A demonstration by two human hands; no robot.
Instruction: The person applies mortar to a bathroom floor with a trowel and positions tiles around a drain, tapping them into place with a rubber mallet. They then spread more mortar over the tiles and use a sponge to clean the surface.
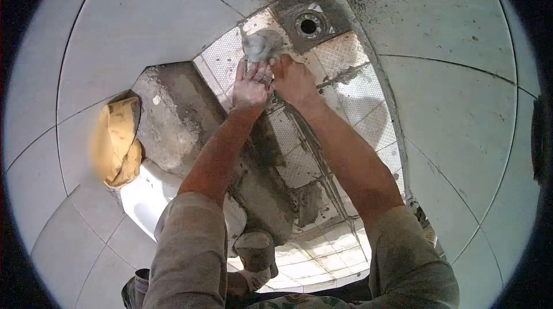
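Note:
Both hands reach forward over small patterned tiles (288, 130) smeared with grey material. My left hand (252, 87) is palm up, its fingers spread a little and touching the lower edge of a grey wet-looking lump (262, 45). Just right of it, my right hand (292, 80) is curled with its knuckles up, close beside the lump's lower right side. What its fingers hold, if anything, is hidden. A round drain (308, 25) with a dark hole lies up and to the right of the hands.
Left of the arms is a rough concrete block (170, 119), with a yellow bag (121, 139) beside it and a white object (141, 199) below. A dusty shoe (255, 251) shows at the bottom. Large pale tiles (449, 119) surround the area, with crumbs near the drain.

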